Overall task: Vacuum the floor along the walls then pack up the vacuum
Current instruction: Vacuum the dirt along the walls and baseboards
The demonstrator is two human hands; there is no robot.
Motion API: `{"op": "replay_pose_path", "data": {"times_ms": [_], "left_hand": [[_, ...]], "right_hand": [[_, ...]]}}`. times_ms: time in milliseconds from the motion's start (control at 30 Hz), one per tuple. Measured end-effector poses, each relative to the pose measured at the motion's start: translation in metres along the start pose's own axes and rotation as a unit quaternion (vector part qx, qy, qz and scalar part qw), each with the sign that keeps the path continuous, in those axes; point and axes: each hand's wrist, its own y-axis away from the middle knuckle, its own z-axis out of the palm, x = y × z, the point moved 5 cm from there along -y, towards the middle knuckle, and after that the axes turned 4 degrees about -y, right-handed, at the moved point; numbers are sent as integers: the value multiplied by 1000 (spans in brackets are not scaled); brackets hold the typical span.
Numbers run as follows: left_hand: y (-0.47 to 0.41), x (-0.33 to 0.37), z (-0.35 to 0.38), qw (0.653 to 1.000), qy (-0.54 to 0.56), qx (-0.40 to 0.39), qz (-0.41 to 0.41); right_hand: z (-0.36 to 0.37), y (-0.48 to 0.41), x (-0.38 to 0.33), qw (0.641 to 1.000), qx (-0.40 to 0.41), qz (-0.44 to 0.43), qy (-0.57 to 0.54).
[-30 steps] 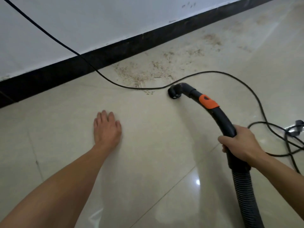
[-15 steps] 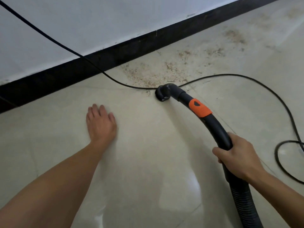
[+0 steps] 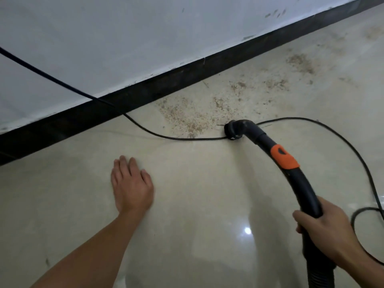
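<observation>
The nozzle (image 3: 232, 132) is set on the floor (image 3: 207, 204) a little out from the skirting (image 3: 145, 94), at the near edge of the dust (image 3: 187, 117) strewn along the skirting. The curved tube (image 3: 301, 188) is gripped by the right hand (image 3: 324, 233), fingers wrapped round it just above the ribbed hose (image 3: 320, 279). The left hand (image 3: 131, 188) is laid flat on the tile, fingers straight, farther from the skirting than the nozzle. The tube is judged rigid and light, and is best held at its present grip. The hose will likely flex and drag. The cord (image 3: 145, 129), thin and limp, passes right at the nozzle and could be snagged.
</observation>
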Motion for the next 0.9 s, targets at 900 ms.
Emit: {"op": "replay_pose_path", "data": {"times_ms": [900], "left_hand": [[-4, 1, -3, 999, -28, -43, -3]], "right_hand": [[58, -28, -121, 990, -67, -91, 83]]}}
